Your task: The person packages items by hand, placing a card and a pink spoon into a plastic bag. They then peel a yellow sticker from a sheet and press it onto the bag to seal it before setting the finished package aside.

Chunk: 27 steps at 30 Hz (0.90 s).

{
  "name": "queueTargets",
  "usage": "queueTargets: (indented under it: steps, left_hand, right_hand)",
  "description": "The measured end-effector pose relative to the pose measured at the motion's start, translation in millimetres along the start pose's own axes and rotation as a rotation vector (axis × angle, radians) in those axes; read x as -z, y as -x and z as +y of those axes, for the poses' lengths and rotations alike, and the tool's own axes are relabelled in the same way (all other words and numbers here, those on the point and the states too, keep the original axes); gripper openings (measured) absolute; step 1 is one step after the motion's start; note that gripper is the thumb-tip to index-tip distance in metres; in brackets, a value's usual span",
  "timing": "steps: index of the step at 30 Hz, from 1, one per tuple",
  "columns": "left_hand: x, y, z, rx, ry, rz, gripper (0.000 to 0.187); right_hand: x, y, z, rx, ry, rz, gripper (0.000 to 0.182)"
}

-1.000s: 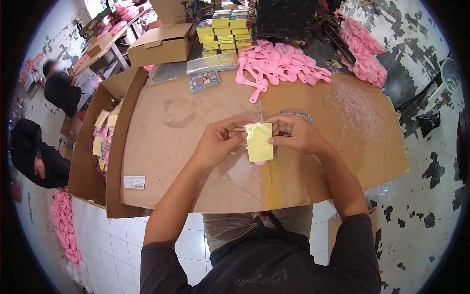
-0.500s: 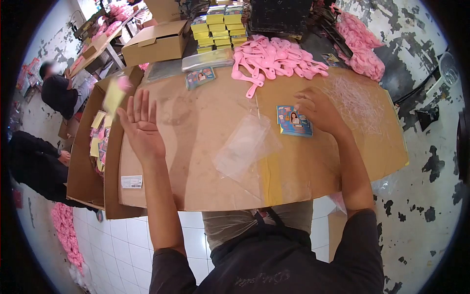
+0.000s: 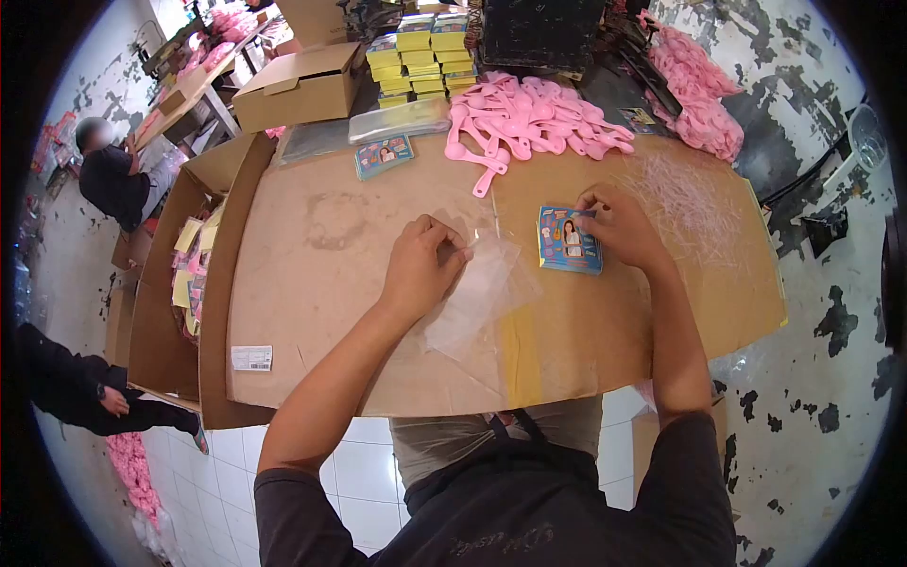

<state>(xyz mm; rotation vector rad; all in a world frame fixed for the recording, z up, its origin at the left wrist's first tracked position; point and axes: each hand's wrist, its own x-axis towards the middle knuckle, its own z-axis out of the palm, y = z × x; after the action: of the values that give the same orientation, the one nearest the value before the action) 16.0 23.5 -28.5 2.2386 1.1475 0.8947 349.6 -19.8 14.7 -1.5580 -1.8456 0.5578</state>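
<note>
My left hand (image 3: pixel 423 271) is over the middle of the cardboard-covered table, thumb and fingers closed at the upper edge of a clear plastic bag (image 3: pixel 477 302). The bag lies flat, with other thin bags seemingly under it. My right hand (image 3: pixel 624 230) reaches over a small stack of blue printed cards (image 3: pixel 570 248). Its thumb and fingers pinch the top card at its upper right corner. Beyond the hands lies a heap of pink plastic spoons (image 3: pixel 529 118).
An open carton (image 3: pixel 215 378) with packed cards and pink pieces stands at the left. Stacked cards (image 3: pixel 416 61), a closed box (image 3: pixel 298 90), plastic sleeves (image 3: pixel 399 120) and another card pile (image 3: pixel 385 157) sit at the back. Clear strips (image 3: pixel 694 203) lie right. Other people are at left.
A pink-and-yellow packet in the air above the carton is no longer there. My left hand has moved right from beside the carton to the bag; my right hand has closed on the top card.
</note>
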Motion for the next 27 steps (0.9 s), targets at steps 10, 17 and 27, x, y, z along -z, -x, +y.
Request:
queueTargets:
  steps: [10,17,27]
  left_hand:
    - [2,-3,2,0.282,0.934,0.01,0.041]
    - [28,-5,8,0.183,1.014,-0.059,0.048]
    - [15,1,21,0.253,1.009,-0.143,0.065]
  right_hand:
    - [-66,16,-54,0.243,-0.235,-0.248,0.015]
    - [-57,10,-51,-0.037,-0.391,0.041,0.023]
    - [-57,9,-58,0.076,-0.629,0.187,0.03]
